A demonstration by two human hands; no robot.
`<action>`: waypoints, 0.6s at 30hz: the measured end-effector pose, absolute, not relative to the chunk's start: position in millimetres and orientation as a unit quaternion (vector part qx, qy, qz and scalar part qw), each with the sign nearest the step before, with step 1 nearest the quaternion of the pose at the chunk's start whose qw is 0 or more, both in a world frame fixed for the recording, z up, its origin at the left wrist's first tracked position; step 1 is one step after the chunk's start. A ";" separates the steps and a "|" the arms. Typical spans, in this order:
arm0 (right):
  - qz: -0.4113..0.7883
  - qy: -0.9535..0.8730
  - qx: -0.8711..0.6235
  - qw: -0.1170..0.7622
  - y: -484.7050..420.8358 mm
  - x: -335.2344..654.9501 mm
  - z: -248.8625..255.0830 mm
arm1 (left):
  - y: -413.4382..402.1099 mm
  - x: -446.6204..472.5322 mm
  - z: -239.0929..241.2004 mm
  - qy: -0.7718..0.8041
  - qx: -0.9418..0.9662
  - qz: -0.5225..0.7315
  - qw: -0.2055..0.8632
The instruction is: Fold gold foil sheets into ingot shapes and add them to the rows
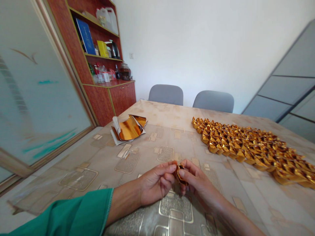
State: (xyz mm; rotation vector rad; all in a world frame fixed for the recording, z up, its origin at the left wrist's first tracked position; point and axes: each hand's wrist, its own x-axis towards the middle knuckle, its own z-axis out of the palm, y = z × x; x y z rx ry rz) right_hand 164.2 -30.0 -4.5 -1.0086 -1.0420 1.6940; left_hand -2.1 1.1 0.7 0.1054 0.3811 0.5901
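Observation:
A small folded gold foil paper ingot (181, 176) is held between both hands over the near part of the table. My left hand (157, 183) pinches its left end with thumb and fingers. Around its right side close the fingers of my right hand (194, 177), the thumb pressing on top. The fingers hide much of the ingot. To the right, rows of finished-looking gold foil ingots (236, 141) stand packed close together. A loose stack of gold foil sheets (129, 128), partly curled and backed in white, lies farther off to the left.
A patterned plastic cover lies over the table (147, 157). Two grey chairs (166, 94) stand at its far edge. Back left is a red-brown shelf cabinet (123, 96) with bottles, a kettle and jugs. A frosted glass door (36, 91) is at the left.

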 end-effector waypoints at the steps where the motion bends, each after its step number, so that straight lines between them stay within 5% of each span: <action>1: 0.682 -0.419 -0.407 0.440 -30.2 164.3 -5.4 | 1.1 -2.2 1.0 0.190 0.048 0.287 0.938; 18: 0.694 -0.420 -0.386 0.441 -35.0 163.5 -3.7 | -2.2 -0.1 -0.9 0.200 0.175 0.296 0.918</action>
